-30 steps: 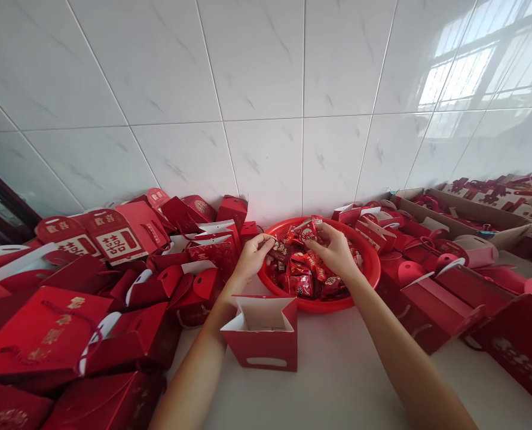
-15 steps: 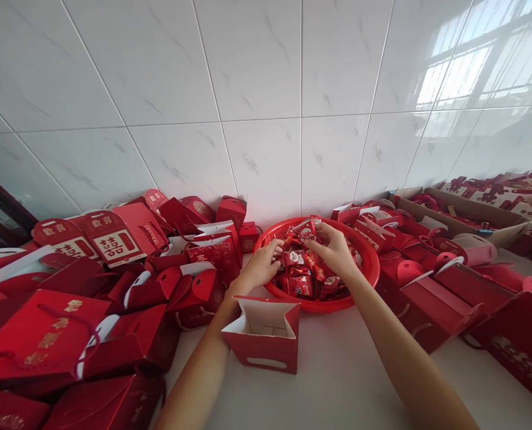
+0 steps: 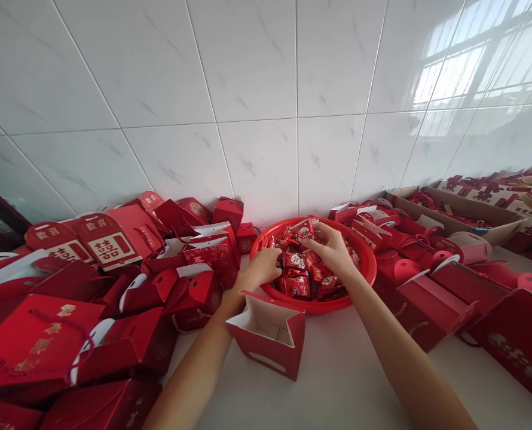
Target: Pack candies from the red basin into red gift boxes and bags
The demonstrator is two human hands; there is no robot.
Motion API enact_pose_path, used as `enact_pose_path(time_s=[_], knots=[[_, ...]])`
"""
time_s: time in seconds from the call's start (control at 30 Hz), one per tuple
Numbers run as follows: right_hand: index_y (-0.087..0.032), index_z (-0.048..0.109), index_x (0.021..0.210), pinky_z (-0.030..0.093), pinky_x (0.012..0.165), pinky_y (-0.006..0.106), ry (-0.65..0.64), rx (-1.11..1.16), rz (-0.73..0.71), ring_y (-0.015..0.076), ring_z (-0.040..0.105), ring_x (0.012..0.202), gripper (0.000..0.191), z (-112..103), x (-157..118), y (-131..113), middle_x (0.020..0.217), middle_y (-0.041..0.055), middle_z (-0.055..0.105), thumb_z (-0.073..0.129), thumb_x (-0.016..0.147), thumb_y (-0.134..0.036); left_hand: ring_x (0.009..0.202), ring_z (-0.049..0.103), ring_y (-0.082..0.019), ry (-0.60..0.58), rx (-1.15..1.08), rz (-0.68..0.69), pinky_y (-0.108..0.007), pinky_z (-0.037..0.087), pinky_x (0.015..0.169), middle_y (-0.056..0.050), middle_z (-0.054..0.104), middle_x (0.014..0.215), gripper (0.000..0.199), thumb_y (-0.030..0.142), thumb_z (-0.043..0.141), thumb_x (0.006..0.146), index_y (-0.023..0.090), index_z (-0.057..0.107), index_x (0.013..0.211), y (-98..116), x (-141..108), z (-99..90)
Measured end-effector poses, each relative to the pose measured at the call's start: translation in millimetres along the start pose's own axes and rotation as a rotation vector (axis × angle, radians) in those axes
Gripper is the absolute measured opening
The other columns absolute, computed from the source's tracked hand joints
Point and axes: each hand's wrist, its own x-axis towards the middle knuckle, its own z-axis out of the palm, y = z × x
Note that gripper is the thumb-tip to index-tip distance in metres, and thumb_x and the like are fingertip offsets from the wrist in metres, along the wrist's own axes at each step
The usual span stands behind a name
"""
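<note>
With the open red box (image 3: 272, 346) as the centre of a clock face and twelve towards the tiled wall (image 3: 266, 161), the plastic basket (image 3: 324, 307) lay at one o'clock, near the box. The box stood upright on the surface (image 3: 342, 364), its mouth facing up, its wide side slanting roughly from ten to four.

The left hand (image 3: 263, 267) was at twelve o'clock from the box, above the basket's near-left rim. It was the nearer of the two, and the left forearm (image 3: 198, 370) passed just beside the box; whether they touched could not be told. Its fingers were curled down, and whether they gripped anything was hidden.

The right hand (image 3: 331, 251) was farther off, at one o'clock, over the basket. Its thumb and fingers pinched a wrapped packet (image 3: 302, 232), which lay at about two o'clock from the left hand. Loose packets (image 3: 295, 285) filled the basket beneath both hands. Other red boxes crowded the left side (image 3: 198, 295) around ten o'clock.
</note>
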Motion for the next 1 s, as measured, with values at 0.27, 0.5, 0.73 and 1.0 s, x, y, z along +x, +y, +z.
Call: enact_pose_path(time_s=[0.27, 0.5, 0.73, 1.0], knots=[[-0.021, 0.063, 0.088, 0.058, 0.071, 0.037, -0.014, 0.026, 0.017, 0.0253, 0.069, 0.084, 0.022, 0.7, 0.0, -1.3, 0.087, 0.0053, 0.072, 0.072, 0.073, -0.035, 0.083, 0.066, -0.032, 0.075, -0.096, 0.048, -0.041, 0.046, 0.08, -0.007, 0.066, 0.072, 0.018, 0.003, 0.065, 0.055, 0.02, 0.062, 0.06, 2.8, -2.7, -0.2], [-0.02, 0.064, 0.086, 0.059, 0.072, 0.037, 0.002, 0.053, 0.016, 0.0252, 0.069, 0.086, 0.022, 0.8, 0.6, -1.3, 0.088, 0.0051, 0.073, 0.073, 0.072, -0.035, 0.072, 0.062, -0.019, 0.309, -0.355, 0.037, -0.032, 0.05, 0.07, -0.002, 0.066, 0.078, 0.019, 0.031, 0.068, 0.076, 0.019, 0.067, 0.09, -5.5, -13.7, 1.8], [-0.02, 0.065, 0.084, 0.059, 0.07, 0.034, -0.013, 0.174, 0.058, 0.0227, 0.069, 0.08, 0.024, 0.9, 1.4, -2.1, 0.085, 0.004, 0.073, 0.077, 0.07, -0.035, 0.066, 0.062, -0.016, 0.351, -0.785, 0.052, -0.028, 0.051, 0.063, -0.001, 0.065, 0.074, 0.044, 0.055, 0.08, 0.065, 0.017, 0.063, 0.078, -12.8, -14.1, -0.5], [-0.021, 0.063, 0.086, 0.059, 0.075, 0.037, -0.012, 0.167, 0.124, 0.0225, 0.069, 0.08, 0.024, 1.0, 0.3, -4.4, 0.086, 0.0037, 0.073, 0.075, 0.068, -0.032, 0.081, 0.065, -0.014, 0.252, -1.033, 0.118, -0.027, 0.052, 0.08, 0.002, 0.067, 0.084, 0.037, 0.047, 0.08, 0.073, 0.02, 0.062, 0.091, 0.0, -19.5, -6.5]])
